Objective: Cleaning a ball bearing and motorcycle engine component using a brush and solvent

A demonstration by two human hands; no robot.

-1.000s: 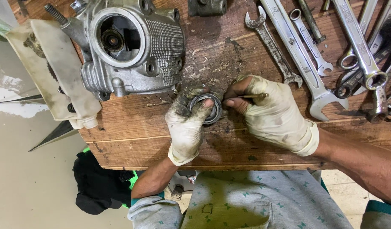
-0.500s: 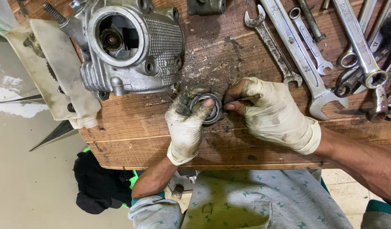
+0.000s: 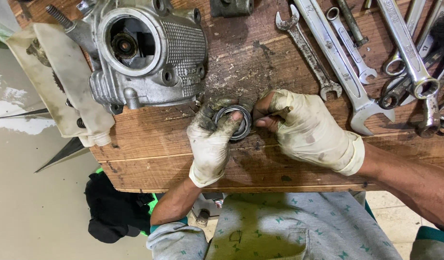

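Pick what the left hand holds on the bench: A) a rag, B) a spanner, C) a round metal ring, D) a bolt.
C: the left hand pins a round metal ring against the wooden bench, while the right hand pokes at it with a thin tool; the spanners lie untouched farther back.

wrenches (image 3: 414, 43) cut off at top edge, ring (image 3: 234, 123) partly hidden by thumb
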